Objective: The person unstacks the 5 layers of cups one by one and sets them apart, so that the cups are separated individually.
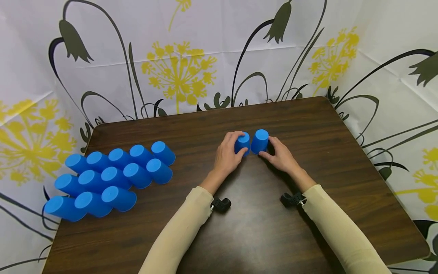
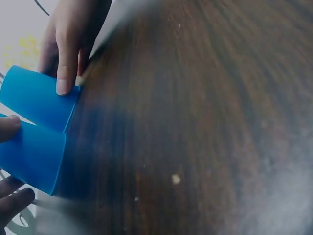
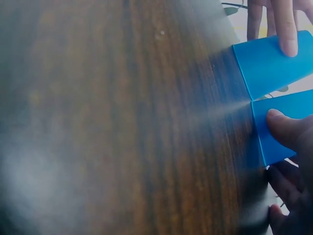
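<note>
Two blue plastic cups stand upside down side by side on the table. My left hand (image 1: 228,152) grips the left cup (image 1: 242,142), thumb on its near side and fingers round the far side. The right cup (image 1: 260,141) is held between the thumb and fingers of my right hand (image 1: 282,156). In the right wrist view, the mouth rims of the left cup (image 3: 266,63) and right cup (image 3: 281,107) meet at the tabletop, while their narrower bases lean apart in that view. The left wrist view has both cups at its left edge.
Several more blue cups (image 1: 118,177) stand upside down in three rows at the left of the dark wooden table (image 1: 212,243). Behind the table's far edge hangs a white flowered cloth (image 1: 226,34). A black wrist camera (image 1: 221,205) sits on each sleeve.
</note>
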Demonstrator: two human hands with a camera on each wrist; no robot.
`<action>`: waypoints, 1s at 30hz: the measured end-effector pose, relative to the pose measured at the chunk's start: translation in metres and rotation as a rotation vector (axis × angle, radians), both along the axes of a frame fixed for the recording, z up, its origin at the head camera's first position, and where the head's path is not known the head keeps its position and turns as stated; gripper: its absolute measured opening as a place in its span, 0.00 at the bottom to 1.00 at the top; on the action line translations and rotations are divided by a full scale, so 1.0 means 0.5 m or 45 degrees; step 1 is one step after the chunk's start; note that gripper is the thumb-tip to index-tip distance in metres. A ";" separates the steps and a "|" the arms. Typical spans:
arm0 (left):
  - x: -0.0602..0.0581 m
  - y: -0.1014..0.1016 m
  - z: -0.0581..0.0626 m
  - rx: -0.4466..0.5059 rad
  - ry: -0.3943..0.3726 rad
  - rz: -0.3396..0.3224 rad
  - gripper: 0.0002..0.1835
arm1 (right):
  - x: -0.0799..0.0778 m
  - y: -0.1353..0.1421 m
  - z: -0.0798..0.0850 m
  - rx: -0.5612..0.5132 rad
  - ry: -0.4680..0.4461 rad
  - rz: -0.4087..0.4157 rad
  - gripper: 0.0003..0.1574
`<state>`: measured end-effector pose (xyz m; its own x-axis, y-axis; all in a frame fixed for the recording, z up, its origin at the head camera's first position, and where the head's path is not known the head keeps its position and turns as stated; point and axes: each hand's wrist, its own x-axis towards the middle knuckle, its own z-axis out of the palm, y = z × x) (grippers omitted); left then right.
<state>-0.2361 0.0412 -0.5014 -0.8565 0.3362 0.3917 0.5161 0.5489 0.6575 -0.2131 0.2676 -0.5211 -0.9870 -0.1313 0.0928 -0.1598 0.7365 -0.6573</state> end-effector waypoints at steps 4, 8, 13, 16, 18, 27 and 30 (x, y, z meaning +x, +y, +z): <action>0.014 -0.020 0.002 -0.004 -0.002 -0.018 0.25 | 0.000 -0.001 0.001 0.000 -0.012 0.011 0.43; 0.048 -0.069 0.011 -0.022 0.028 -0.023 0.26 | 0.000 -0.001 0.005 0.002 -0.011 0.015 0.43; 0.109 -0.157 0.033 0.008 0.064 -0.011 0.26 | 0.000 0.004 0.008 0.005 -0.010 0.014 0.43; 0.158 -0.221 0.047 0.090 0.038 0.047 0.27 | -0.001 0.004 0.006 0.003 -0.019 0.021 0.43; 0.189 -0.269 0.053 0.129 0.020 0.111 0.28 | -0.002 0.003 0.004 -0.001 -0.018 0.023 0.43; 0.287 -0.450 0.050 0.002 0.035 0.564 0.32 | -0.004 0.006 -0.002 0.010 -0.023 0.015 0.43; 0.303 -0.478 0.044 -0.035 0.012 0.655 0.32 | -0.002 0.005 0.000 0.005 -0.027 0.014 0.43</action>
<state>-0.0845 -0.1979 -0.4795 -0.9101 -0.1175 0.3974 0.1807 0.7504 0.6358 -0.2141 0.2700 -0.5210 -0.9873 -0.1421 0.0716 -0.1538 0.7373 -0.6579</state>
